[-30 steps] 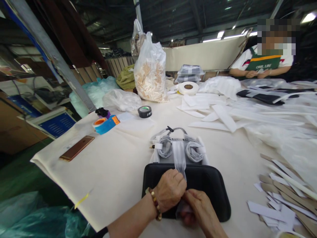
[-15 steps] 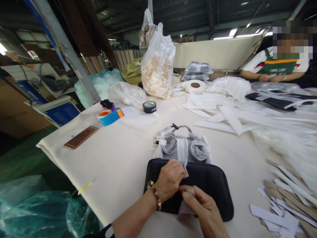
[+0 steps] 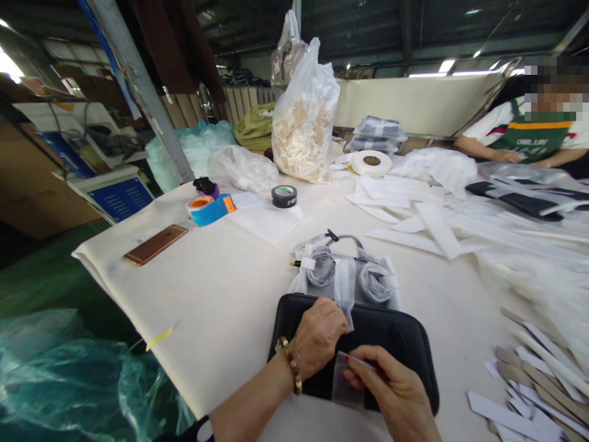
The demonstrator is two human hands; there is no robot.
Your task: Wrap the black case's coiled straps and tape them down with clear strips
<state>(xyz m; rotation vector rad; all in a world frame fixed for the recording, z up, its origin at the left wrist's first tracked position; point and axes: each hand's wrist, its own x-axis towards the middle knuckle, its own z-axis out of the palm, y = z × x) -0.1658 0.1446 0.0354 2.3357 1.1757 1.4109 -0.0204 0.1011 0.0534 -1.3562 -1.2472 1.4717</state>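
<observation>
A black zippered case (image 3: pixel 391 334) lies flat on the table in front of me. My left hand (image 3: pixel 318 336), wearing a bead bracelet, rests closed on the case, its fingers on the lower end of a translucent white strip (image 3: pixel 344 285). Between the thumb and fingers of my right hand (image 3: pixel 391 383) is a pinched clear strip (image 3: pixel 347 385), which hangs over the case's near edge. Whether the two strips are one piece, I cannot tell. Just beyond the case sits a grey bundle (image 3: pixel 375 279) with coiled, wrapped straps and a looped handle.
To the left lie a phone (image 3: pixel 156 244), a blue tape roll (image 3: pixel 211 212) and a black tape roll (image 3: pixel 284 196). Cut strips (image 3: pixel 515 408) are heaped at the right. A full plastic bag (image 3: pixel 304 123) stands at the back; a co-worker (image 3: pixel 529 138) sits far right.
My right hand has shifted slightly right, and the clear strip in it now shows flatter and wider. The left hand stays on the case. The view has moved a little.
</observation>
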